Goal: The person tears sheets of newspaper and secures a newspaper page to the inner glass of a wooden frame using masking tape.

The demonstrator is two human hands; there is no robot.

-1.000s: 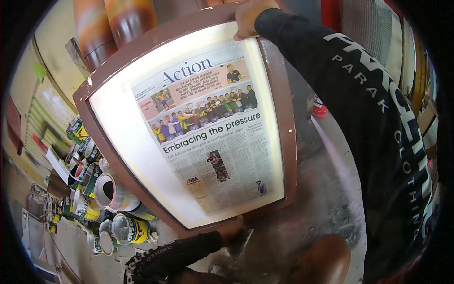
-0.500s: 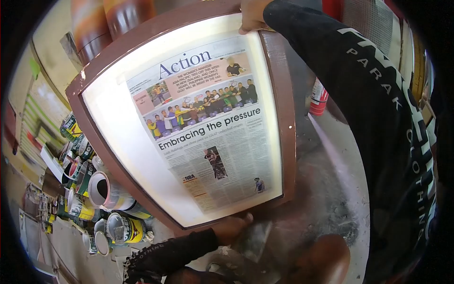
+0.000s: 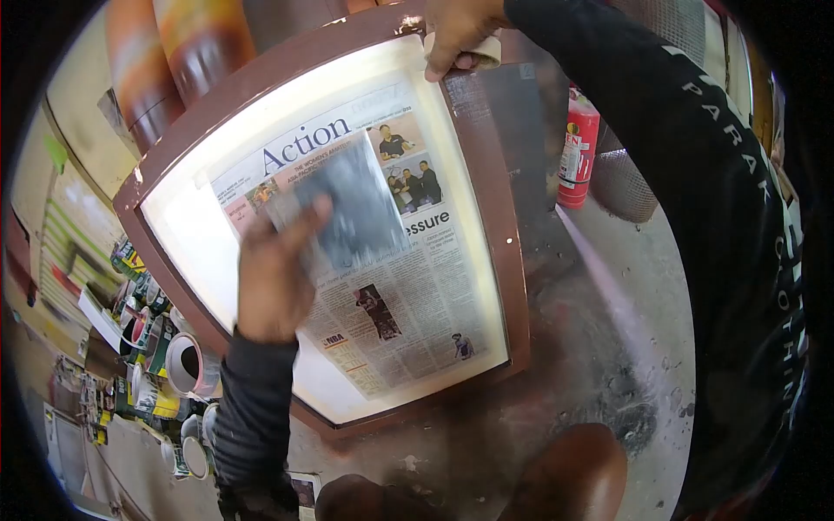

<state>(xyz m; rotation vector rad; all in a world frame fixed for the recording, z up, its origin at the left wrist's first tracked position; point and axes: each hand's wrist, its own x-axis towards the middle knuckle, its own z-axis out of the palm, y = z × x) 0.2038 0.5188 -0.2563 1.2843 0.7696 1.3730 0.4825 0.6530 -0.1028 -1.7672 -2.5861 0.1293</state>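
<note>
A brown-framed panel (image 3: 478,148) with a white face leans in front of me, and a newspaper page (image 3: 417,304) headed "Action" lies on that face. Closed on a flat grey rectangular sheet (image 3: 360,208), my left hand (image 3: 278,269) has it over the upper part of the page, covering some of the headline and photos. Whether the sheet touches the paper I cannot tell. At the panel's top right corner is my right hand (image 3: 456,35), fingers curled around a beige roll of tape (image 3: 488,52), its fingertips on the panel's edge.
Several paint cans (image 3: 187,365) crowd the floor to the left. A red fire extinguisher (image 3: 577,152) stands behind the panel on the right. Two brown-orange columns (image 3: 204,43) rise at the top left. My knee (image 3: 573,469) is in front, above the grey floor (image 3: 608,347).
My left hand has come up from below the panel's lower edge to the page, bringing the grey sheet. The panel has shifted slightly left in view; my right hand stays at its corner.
</note>
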